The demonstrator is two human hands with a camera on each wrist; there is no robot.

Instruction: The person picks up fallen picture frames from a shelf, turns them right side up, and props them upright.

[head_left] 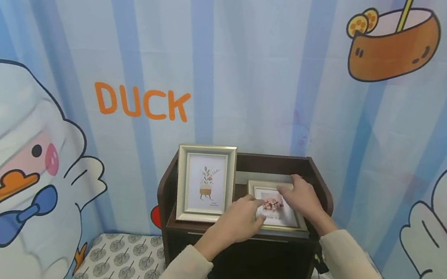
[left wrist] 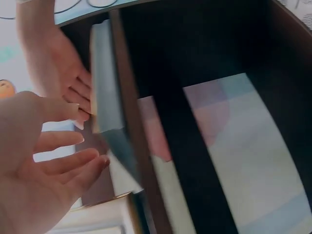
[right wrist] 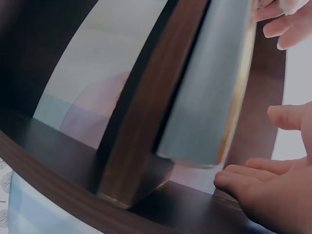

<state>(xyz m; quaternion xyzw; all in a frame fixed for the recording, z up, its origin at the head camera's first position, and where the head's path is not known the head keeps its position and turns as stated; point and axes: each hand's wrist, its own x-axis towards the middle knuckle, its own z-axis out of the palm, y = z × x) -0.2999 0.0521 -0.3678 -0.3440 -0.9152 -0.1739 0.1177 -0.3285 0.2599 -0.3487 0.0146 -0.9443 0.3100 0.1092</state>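
A gold-edged picture frame with a pink flower print [head_left: 274, 220] lies flat or tilted back on the dark wooden shelf unit [head_left: 244, 235]. My left hand [head_left: 242, 216] is at its left side, fingers spread and slightly bent. Over its upper right part is my right hand [head_left: 303, 198], fingers loosely extended. From the wrists, the frame's grey side [left wrist: 105, 78] [right wrist: 204, 92] lies along a wooden board, with both hands close to it; whether the fingertips touch it I cannot tell. A taller picture frame with a potted-plant print [head_left: 204, 184] stands upright to the left.
Below the shelf top is a dark recessed compartment [head_left: 261, 269]. Raised side panels [head_left: 321, 186] bound the top. Behind hangs a blue striped curtain [head_left: 259, 68] with cartoon ducks. The unit stands on a tree-patterned cloth [head_left: 121, 258].
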